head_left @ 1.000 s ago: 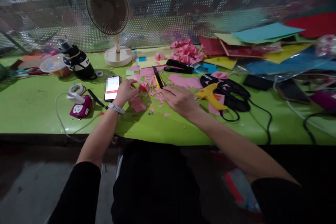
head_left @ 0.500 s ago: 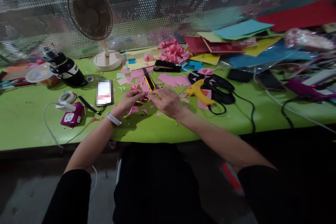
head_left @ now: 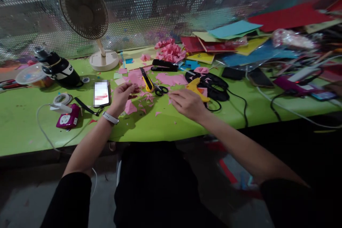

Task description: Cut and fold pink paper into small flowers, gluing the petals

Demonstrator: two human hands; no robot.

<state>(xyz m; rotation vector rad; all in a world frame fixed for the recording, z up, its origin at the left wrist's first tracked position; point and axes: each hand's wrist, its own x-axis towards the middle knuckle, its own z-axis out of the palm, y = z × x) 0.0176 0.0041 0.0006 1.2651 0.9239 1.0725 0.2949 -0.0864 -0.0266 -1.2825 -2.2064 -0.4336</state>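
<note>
My left hand hovers over pink paper scraps on the green table, fingers curled in a pinch on a small pink paper piece. My right hand lies to the right, fingers stretched low over the table, next to the yellow glue gun. Between the hands lie black-handled scissors and a yellow utility knife. A white watch sits on my left wrist.
A phone lies left of my left hand, with a magenta device, a tape roll and a black bottle further left. A fan, a black stapler, pink paper flowers and coloured sheets stand behind. Cables run right.
My hands, close together half a second ago, have parted: the right one moved right toward the glue gun, the left stayed over the scraps. The view has shifted right.
</note>
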